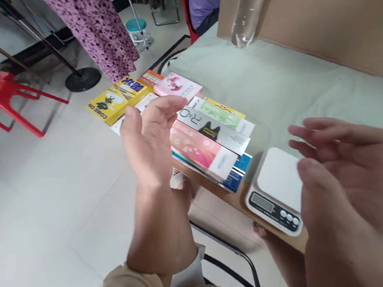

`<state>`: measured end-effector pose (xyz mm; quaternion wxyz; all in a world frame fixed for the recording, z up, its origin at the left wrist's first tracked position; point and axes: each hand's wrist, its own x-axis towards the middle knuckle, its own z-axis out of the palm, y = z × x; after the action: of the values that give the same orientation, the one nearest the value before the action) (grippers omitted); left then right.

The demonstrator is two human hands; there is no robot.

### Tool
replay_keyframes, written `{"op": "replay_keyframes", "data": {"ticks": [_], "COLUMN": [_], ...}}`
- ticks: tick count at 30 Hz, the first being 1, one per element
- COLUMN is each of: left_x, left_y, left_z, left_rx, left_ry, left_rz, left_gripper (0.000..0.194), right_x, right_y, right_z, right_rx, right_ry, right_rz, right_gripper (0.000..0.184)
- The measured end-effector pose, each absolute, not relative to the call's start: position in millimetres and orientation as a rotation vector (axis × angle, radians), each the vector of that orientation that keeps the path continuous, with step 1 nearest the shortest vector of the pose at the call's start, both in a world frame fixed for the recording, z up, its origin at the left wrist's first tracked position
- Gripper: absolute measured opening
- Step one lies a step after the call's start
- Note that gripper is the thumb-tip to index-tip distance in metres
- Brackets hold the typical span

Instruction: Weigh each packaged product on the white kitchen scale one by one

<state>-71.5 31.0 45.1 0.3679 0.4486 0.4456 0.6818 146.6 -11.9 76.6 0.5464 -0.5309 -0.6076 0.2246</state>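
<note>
Both of my hands are raised in the air with nothing in them. My left hand (154, 135) is open, its palm turned inward and fingers bent, in front of several cardboard boxes. Nearest to it are a pink box (194, 146) and a silver box (216, 131) with a black vest picture. A yellow box (114, 100) lettered "COME ON" lies further left. My right hand (351, 168), slightly blurred, is open with curved fingers, beside and partly in front of a white digital scale (281, 179). The scale's pan carries nothing in its visible part, and its display looks blank.
The boxes and scale sit along the near edge of a table with a pale green cloth (285, 85). A clear bottle (246, 18) stands by a cardboard panel (338, 31) at the back. Leftward are a red stool (3, 94), a floral cloth (85, 16) and a seated person (203, 4).
</note>
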Motion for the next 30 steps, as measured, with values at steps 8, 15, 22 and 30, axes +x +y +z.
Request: {"op": "replay_keyframes", "data": {"ticks": [8, 15, 22, 30], "left_x": [-118.3, -131.7, -135.7, -130.8], "left_y": [34.1, 33.6, 35.1, 38.2], "left_z": [26.3, 21.9, 13.7, 3.2], "left_rx": [0.902, 0.866, 0.824, 0.789], "left_ry": [1.116, 1.221, 1.223, 1.281], "left_rz": [1.839, 1.882, 1.805, 1.798], "left_gripper": [0.075, 0.074, 0.075, 0.071], "right_x": [59.8, -7.2, -23.6, -19.2], "right_y": [122.7, 194.4, 215.4, 216.3], "right_z": [75.0, 52.4, 45.4, 47.9], "right_rx": [-1.491, -1.616, -1.777, -1.614], "right_ry": [-2.072, -2.480, -2.528, -2.354], "right_rz": [0.704, 0.551, 0.607, 0.463], "right_gripper": [0.032, 0.075, 0.088, 0.076]}}
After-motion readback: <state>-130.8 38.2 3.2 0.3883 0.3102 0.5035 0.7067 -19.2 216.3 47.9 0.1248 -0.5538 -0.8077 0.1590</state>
